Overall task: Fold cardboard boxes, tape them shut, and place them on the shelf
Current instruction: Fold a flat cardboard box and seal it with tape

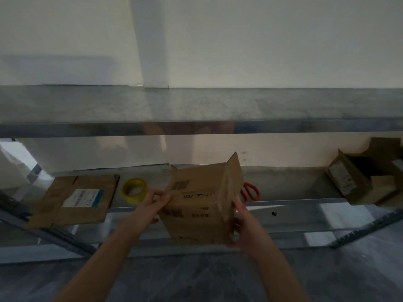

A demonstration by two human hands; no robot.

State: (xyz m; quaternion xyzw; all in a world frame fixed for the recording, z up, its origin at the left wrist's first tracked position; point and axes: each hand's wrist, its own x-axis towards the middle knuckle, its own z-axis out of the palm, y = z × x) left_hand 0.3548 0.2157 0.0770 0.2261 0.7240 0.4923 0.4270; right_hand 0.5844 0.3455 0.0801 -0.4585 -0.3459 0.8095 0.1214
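I hold a brown cardboard box in front of the middle shelf, tilted, with one flap sticking up at its far right corner. My left hand grips the box's left edge. Around its lower right corner my right hand curls its fingers. A yellow tape roll lies on the shelf just left of the box. Orange-handled scissors lie behind the box to the right, partly hidden by it.
A flattened cardboard box with a white label lies at the shelf's left. An open box with raised flaps stands at the far right. An upper metal shelf spans the view above. A small dark object sits near the shelf's front edge.
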